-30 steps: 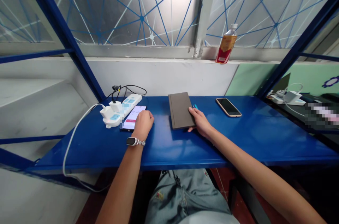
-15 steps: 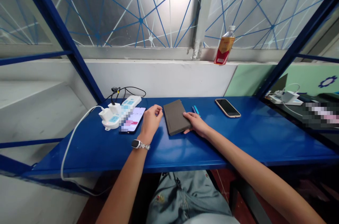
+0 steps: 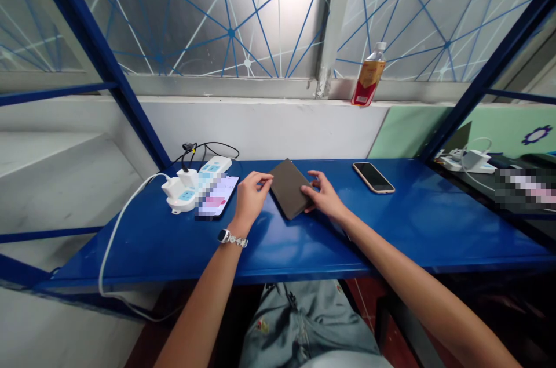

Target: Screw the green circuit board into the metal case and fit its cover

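A flat, dark grey-brown rectangular box (image 3: 290,189) is held slightly tilted over the blue desk, one corner pointing toward the window. My right hand (image 3: 325,196) grips its right side, thumb on top and some fingers beneath, with the index finger raised off it. At the left corner, my left hand (image 3: 255,191) has thumb and fingers pinched together, the tips meeting the box's edge. A watch and a chain bracelet (image 3: 232,237) are on my left wrist. Left of that hand lies a phone with a lit screen (image 3: 222,197).
A white power strip (image 3: 191,191) with plugged-in adapters sits at the desk's left, its white cable (image 3: 113,234) hanging over the edge. A second phone (image 3: 373,177) lies to the right. A drink bottle (image 3: 368,75) stands on the window ledge. Blue metal posts (image 3: 139,113) frame the desk.
The box has turned clockwise, and its slotted near edge is out of sight. My left fingertips have reached its corner. My right index finger has lifted, and the blue pen-like thing behind that hand is hidden.
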Demonstrator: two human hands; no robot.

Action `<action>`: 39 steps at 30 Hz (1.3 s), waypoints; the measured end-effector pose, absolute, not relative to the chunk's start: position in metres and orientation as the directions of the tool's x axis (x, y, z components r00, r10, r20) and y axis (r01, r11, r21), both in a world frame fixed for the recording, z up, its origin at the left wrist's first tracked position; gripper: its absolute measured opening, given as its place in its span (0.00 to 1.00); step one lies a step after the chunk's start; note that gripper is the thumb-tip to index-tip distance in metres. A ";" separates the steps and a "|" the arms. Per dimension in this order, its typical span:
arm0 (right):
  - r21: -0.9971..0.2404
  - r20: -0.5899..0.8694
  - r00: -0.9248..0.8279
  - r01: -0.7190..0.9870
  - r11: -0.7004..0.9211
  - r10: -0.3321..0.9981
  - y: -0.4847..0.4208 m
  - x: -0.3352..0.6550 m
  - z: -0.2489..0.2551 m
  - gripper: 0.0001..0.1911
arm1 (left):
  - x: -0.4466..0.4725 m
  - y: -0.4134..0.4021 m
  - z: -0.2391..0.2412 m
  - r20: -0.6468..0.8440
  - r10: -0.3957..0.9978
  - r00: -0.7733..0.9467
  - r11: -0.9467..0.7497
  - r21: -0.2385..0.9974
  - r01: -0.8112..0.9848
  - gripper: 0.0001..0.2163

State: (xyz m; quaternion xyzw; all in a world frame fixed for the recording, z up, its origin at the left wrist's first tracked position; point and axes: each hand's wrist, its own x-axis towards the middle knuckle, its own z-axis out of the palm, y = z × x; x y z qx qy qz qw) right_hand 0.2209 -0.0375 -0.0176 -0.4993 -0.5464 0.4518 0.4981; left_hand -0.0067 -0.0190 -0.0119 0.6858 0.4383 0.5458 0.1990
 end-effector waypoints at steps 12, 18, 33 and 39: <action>-0.351 0.662 -0.225 0.750 0.561 0.715 -0.061 0.215 -0.007 0.19 | -0.006 -0.025 0.001 0.549 0.802 -0.237 -0.522 0.836 0.168 0.10; -0.137 0.604 -0.397 0.803 0.580 0.692 -0.063 0.214 -0.015 0.21 | -0.006 -0.026 0.003 0.519 0.804 -0.290 -0.499 0.854 0.145 0.11; -0.074 0.408 -0.549 0.777 0.625 0.730 -0.043 0.223 -0.022 0.18 | -0.002 -0.028 0.003 0.494 0.846 -0.200 -0.475 0.869 0.135 0.11; -0.109 0.401 -0.626 0.692 0.713 0.669 -0.045 0.233 -0.019 0.20 | -0.001 -0.029 0.003 0.494 0.866 -0.081 -0.483 0.867 0.122 0.11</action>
